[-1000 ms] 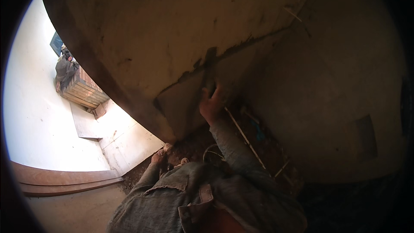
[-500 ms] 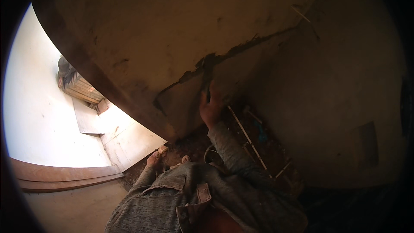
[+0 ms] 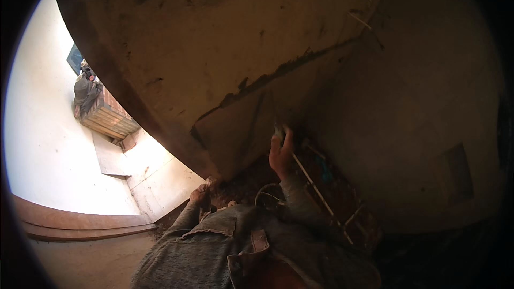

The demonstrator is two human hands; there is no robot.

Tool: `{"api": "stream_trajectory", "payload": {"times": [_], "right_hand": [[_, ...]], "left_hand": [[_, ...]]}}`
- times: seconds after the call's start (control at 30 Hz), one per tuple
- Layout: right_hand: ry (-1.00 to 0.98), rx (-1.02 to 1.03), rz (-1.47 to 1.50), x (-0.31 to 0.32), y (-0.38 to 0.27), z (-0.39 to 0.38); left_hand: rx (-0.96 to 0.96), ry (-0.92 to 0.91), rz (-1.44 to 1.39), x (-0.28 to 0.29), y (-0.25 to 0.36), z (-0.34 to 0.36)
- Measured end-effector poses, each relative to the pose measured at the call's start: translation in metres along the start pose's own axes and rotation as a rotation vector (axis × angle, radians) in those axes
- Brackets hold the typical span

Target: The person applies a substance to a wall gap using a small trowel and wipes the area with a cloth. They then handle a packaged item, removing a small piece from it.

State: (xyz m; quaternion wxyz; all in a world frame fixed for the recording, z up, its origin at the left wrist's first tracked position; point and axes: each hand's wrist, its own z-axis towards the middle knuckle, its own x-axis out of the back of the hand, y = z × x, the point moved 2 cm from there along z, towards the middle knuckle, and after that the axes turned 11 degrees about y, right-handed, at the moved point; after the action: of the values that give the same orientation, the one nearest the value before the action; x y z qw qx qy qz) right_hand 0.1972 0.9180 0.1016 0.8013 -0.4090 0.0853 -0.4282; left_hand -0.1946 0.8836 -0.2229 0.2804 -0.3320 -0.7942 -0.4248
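My right hand (image 3: 281,155) is closed on a thin tool (image 3: 278,130), like a narrow blade, pointing up beside the dim plastered surface (image 3: 160,48). Above it a dark, rough crack-like line (image 3: 262,80) runs diagonally across that surface, with a dark smear along it. My left hand (image 3: 199,195) is lower left, at the bottom corner of the surface where it meets the bright opening, fingers curled on something too small to make out. The tool's full shape is hard to tell in the shadow.
Left, a bright wall (image 3: 48,144), stacked boards (image 3: 110,120) with dark cloth and small items on them, and a curved brown ledge (image 3: 80,217). At right a shadowed wall (image 3: 407,128). Below my right hand, thin pale sticks (image 3: 316,190), a looped cord (image 3: 265,187) and debris.
My right hand has moved right and down, away from the dark line, and the tool in it now shows more clearly. My left hand stays near the corner.
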Motion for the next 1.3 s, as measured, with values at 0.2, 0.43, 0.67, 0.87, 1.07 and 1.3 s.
{"api": "stream_trajectory", "payload": {"times": [0.2,0.43,0.67,0.87,1.07,1.3], "right_hand": [[-0.045,-0.213,0.129,0.023,-0.006,0.040],[-0.041,-0.451,0.222,0.057,0.017,0.071],[-0.001,-0.602,0.200,0.096,0.048,0.140],[0.128,-0.316,-0.103,0.113,0.159,0.180],[0.192,-0.181,-0.253,0.097,0.192,0.218],[0.003,-0.381,-0.147,0.085,0.185,0.272]], "left_hand": [[0.011,-0.064,0.241,-0.008,-0.026,-0.001],[0.001,-0.116,0.199,0.002,-0.005,-0.029],[0.020,0.246,0.069,0.021,0.020,-0.041],[0.134,0.417,-0.158,0.058,0.075,-0.089],[0.174,0.686,-0.691,0.066,0.078,-0.108],[0.094,0.790,-0.803,0.100,0.138,-0.142]]}}
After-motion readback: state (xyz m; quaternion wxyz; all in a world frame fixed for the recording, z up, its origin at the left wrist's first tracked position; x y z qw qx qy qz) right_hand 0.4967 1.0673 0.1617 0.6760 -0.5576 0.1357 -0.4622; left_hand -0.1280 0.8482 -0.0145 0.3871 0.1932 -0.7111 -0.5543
